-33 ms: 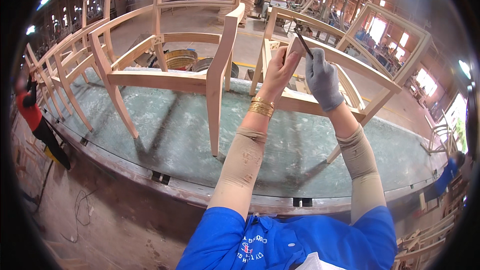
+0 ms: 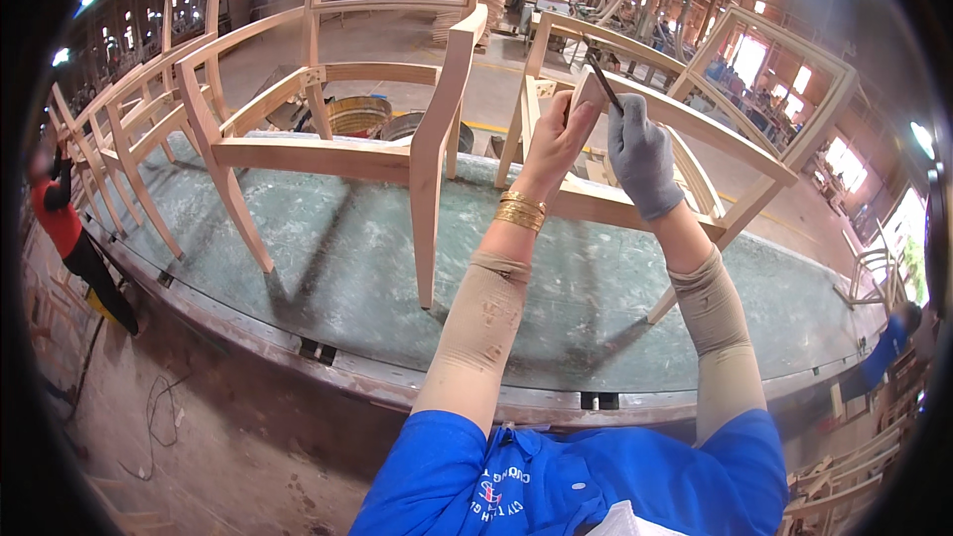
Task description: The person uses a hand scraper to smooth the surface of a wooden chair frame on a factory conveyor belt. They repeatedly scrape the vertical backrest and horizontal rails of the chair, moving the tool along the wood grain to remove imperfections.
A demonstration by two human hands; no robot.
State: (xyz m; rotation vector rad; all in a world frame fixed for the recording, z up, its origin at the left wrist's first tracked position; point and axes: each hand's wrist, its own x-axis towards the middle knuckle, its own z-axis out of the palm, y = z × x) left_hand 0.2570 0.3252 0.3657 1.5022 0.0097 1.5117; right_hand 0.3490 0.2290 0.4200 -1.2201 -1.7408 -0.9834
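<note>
My bare left hand [image 2: 556, 142], with gold bangles at the wrist, is closed around the upper front corner of a pale wooden chair frame [image 2: 596, 206]. Its fingers are partly hidden behind the wood. In a grey glove, my right hand [image 2: 643, 154] is closed on a thin dark tool [image 2: 604, 79], a slim bar whose kind I cannot make out. The tool slants up and left from the glove, close against the wood beside my left fingers. The chair frame stands on a long green-grey worktable [image 2: 506, 337].
Another unfinished chair frame [image 2: 427, 179] stands on the table just to the left, with more frames [image 2: 129, 154] beyond it. Behind the table are a yellowish bin [image 2: 357, 117] and a grey bin [image 2: 412, 127]. A person in red [image 2: 60, 223] works at the far left end.
</note>
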